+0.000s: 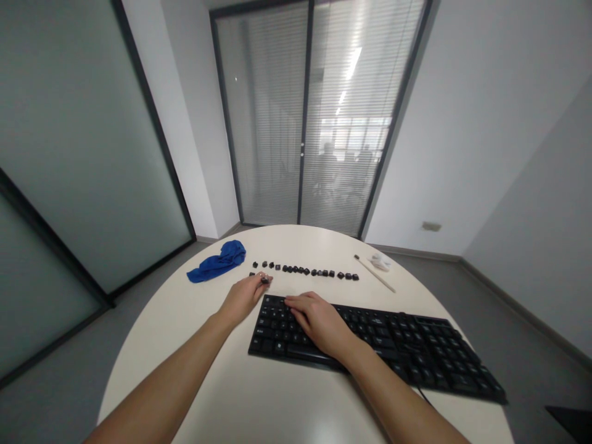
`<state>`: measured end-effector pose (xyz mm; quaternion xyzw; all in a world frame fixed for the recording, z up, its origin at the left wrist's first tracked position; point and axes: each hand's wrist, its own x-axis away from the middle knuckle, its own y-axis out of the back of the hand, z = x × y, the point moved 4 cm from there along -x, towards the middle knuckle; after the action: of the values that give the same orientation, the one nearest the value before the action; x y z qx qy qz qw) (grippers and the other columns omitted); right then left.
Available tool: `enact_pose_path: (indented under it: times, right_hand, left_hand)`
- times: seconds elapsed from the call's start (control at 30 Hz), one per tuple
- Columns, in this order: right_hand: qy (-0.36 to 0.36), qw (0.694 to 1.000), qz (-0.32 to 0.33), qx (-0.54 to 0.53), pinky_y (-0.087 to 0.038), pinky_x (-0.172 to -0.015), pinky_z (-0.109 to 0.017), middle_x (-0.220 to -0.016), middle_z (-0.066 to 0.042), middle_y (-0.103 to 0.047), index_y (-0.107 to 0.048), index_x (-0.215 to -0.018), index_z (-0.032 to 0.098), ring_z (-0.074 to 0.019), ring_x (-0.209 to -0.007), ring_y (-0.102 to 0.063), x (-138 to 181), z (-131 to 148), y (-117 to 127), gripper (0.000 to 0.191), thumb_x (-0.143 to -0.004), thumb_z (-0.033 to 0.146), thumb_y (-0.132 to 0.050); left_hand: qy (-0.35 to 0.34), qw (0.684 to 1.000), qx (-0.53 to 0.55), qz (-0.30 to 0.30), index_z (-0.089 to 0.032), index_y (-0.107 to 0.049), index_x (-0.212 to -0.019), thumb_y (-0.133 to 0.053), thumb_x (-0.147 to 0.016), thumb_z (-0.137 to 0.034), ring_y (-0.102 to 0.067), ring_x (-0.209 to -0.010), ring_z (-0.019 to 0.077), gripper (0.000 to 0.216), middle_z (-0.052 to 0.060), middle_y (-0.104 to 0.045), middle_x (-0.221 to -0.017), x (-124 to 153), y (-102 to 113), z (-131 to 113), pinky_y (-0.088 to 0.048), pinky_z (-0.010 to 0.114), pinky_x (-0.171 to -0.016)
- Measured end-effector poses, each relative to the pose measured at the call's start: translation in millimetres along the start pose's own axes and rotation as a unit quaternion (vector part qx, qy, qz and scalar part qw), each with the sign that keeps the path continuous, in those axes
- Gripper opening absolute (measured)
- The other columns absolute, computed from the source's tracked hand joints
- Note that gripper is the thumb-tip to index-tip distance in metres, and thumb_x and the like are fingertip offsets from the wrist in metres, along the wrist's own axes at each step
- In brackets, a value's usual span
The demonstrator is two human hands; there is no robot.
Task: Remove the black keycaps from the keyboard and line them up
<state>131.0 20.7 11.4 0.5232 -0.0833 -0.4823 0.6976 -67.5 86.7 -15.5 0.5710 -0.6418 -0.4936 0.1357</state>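
Observation:
A black keyboard (407, 351) lies at a slant on the table. My right hand (321, 320) rests on its upper left part, fingers stretched out over the keys and the fingertips near the top row. Just past the keyboard's left corner, my left hand (245, 299) is closed with a small black keycap (265, 280) between thumb and fingers. Beyond the hands, several loose black keycaps (301, 270) lie in a rough row across the table. Another keycap (252, 274) sits close by my left hand, partly hidden.
A crumpled blue cloth (218, 262) lies on the left of the round white table (222, 394). On the right are a thin brush (375, 273) with a dark tip and a crumpled white wad (381, 262). A cable (424, 396) runs from under the keyboard's near edge.

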Motion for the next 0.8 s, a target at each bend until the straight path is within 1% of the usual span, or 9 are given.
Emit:
enact_pose_path:
  times: [0.1, 0.2, 0.3, 0.47, 0.67, 0.73, 0.8]
  right_hand:
    - [0.000, 1.000, -0.002, 0.001, -0.048, -0.095, -0.031, -0.118, -0.003, -0.069, -0.067, -0.118, 0.022, -0.0182, -0.106, -0.060, 0.3, -0.1, 0.0, 0.031, -0.094, 0.017, -0.048]
    - [-0.001, 1.000, -0.004, 0.002, -0.047, -0.096, -0.031, -0.118, -0.003, -0.069, -0.067, -0.118, 0.023, -0.0180, -0.106, -0.060, 0.2, -0.7, -0.2, 0.031, -0.094, 0.017, -0.049]
    - [-0.003, 1.000, -0.001, -0.002, -0.048, -0.095, -0.031, -0.118, -0.003, -0.069, -0.067, -0.118, 0.023, -0.0187, -0.106, -0.061, 0.0, -2.0, -0.8, 0.031, -0.094, 0.017, -0.049]
    - [-0.004, 1.000, 0.000, -0.005, -0.047, -0.096, -0.032, -0.117, -0.003, -0.069, -0.067, -0.118, 0.023, -0.0198, -0.106, -0.061, 0.4, -3.2, -1.2, 0.031, -0.094, 0.018, -0.049]
    - [-0.006, 1.000, -0.004, -0.009, -0.047, -0.095, -0.031, -0.117, -0.003, -0.070, -0.067, -0.118, 0.024, -0.0191, -0.106, -0.060, 0.4, -2.8, -0.9, 0.031, -0.093, 0.018, -0.049]
    - [-0.009, 1.000, -0.003, -0.012, -0.047, -0.095, -0.032, -0.117, -0.003, -0.070, -0.067, -0.118, 0.024, -0.0194, -0.105, -0.060, 0.3, -2.6, -0.8, 0.031, -0.093, 0.018, -0.049]
    - [-0.011, 1.000, -0.001, -0.018, -0.047, -0.096, -0.032, -0.116, -0.003, -0.070, -0.067, -0.117, 0.023, -0.0197, -0.105, -0.060, 0.4, -2.5, -0.5, 0.031, -0.094, 0.018, -0.048]
  left_hand:
    - [-0.007, 1.000, 0.010, -0.003, -0.025, -0.065, -0.107, -0.051, -0.092, -0.027, -0.064, -0.105, 0.0238, 0.020, 0.005, -0.070, -0.111, -0.4, 1.3, -1.2, -0.046, 0.032, -0.091]
    - [-0.004, 1.000, 0.014, 0.008, -0.024, -0.065, -0.105, -0.050, -0.093, -0.028, -0.065, -0.101, 0.0234, 0.020, 0.005, -0.071, -0.108, 0.2, 2.6, -2.7, -0.046, 0.031, -0.090]
    - [0.011, 1.000, 0.003, 0.024, -0.026, -0.064, -0.107, -0.049, -0.093, -0.029, -0.065, -0.102, 0.0235, 0.021, 0.004, -0.071, -0.109, 2.6, 4.6, -2.7, -0.046, 0.030, -0.088]
    - [0.021, 0.999, -0.005, 0.039, -0.027, -0.064, -0.104, -0.048, -0.094, -0.034, -0.066, -0.105, 0.0241, 0.021, 0.001, -0.071, -0.113, 5.4, 6.0, -0.1, -0.046, 0.030, -0.089]
    - [0.024, 0.999, 0.043, 0.010, -0.025, -0.065, -0.108, -0.051, -0.093, -0.032, -0.060, -0.116, 0.0258, 0.022, 0.004, -0.066, -0.125, 5.0, 2.2, 3.1, -0.045, 0.035, -0.096]
    - [0.026, 0.997, 0.076, -0.006, -0.023, -0.066, -0.106, -0.053, -0.092, -0.031, -0.060, -0.115, 0.0256, 0.021, 0.006, -0.067, -0.123, 4.6, 2.0, 3.7, -0.045, 0.035, -0.097]
    - [0.023, 0.993, 0.113, -0.019, -0.021, -0.066, -0.102, -0.053, -0.092, -0.030, -0.063, -0.109, 0.0249, 0.019, 0.008, -0.069, -0.116, 3.9, 3.0, 3.1, -0.046, 0.036, -0.095]
